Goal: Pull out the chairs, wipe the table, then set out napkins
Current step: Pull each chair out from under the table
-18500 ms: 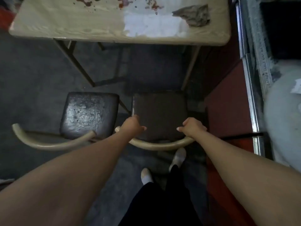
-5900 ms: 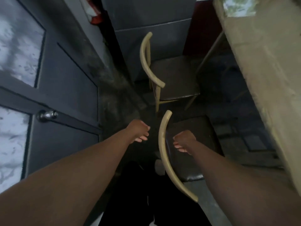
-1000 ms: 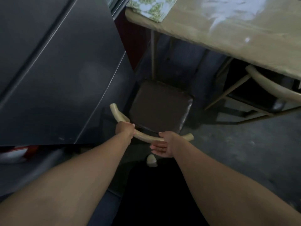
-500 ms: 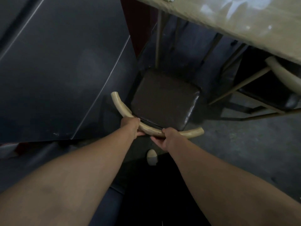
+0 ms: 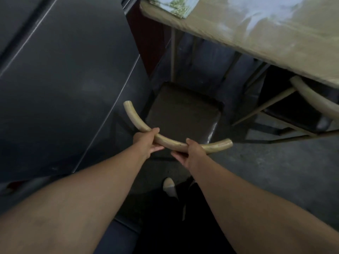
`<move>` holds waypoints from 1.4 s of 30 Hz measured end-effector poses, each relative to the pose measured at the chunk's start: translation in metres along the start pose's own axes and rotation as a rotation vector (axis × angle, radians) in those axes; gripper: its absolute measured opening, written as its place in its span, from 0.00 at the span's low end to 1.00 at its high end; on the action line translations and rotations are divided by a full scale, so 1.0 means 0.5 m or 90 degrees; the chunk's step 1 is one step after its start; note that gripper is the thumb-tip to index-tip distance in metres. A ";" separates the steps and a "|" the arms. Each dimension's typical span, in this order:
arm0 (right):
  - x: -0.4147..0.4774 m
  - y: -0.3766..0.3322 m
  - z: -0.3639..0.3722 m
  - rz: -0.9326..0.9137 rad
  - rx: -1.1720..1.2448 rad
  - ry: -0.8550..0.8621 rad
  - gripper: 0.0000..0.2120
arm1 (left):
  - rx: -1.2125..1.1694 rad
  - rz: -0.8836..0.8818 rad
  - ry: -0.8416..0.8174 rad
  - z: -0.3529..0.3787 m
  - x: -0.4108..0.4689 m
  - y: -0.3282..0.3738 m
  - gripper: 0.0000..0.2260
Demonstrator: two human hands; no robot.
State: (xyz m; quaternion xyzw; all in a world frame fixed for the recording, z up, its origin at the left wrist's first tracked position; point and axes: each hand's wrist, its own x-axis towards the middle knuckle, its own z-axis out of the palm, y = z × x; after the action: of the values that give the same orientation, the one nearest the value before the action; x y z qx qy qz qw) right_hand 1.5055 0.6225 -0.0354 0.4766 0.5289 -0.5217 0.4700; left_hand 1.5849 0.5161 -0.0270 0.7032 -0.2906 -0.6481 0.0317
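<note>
Gripping curved pale wooden backrest rail (image 5: pixel 172 143) of dark-brown-cushioned chair (image 5: pixel 183 116) with left hand (image 5: pixel 145 142) and right hand (image 5: pixel 192 154), fingers of both curling round it; holding chair near pale wooden table (image 5: pixel 256 39), seat out from under it; likely risking rail end scraping dark grey panel (image 5: pixel 69 88) alongside, or legs catching pale shoe (image 5: pixel 169 187) behind.
</note>
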 end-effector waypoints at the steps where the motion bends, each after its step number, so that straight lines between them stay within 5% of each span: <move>1: -0.005 -0.021 0.007 -0.001 0.003 -0.007 0.25 | 0.002 -0.005 -0.015 0.012 -0.002 0.019 0.23; 12: -0.031 -0.228 0.048 0.001 -0.018 0.025 0.29 | 0.041 -0.012 0.016 0.185 -0.037 0.159 0.26; 30: 0.106 -0.554 0.158 -0.112 0.085 -0.050 0.21 | 0.028 0.021 -0.078 0.487 0.143 0.351 0.26; 42: 0.161 -0.639 0.197 -0.138 0.042 -0.055 0.14 | 0.058 -0.006 -0.119 0.565 0.209 0.407 0.24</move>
State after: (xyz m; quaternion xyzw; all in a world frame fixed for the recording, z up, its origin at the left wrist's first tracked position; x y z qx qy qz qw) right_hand 1.1792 0.5246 -0.0834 0.4088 0.5390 -0.6067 0.4175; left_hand 1.2462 0.3941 -0.0792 0.6418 -0.3179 -0.6973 -0.0305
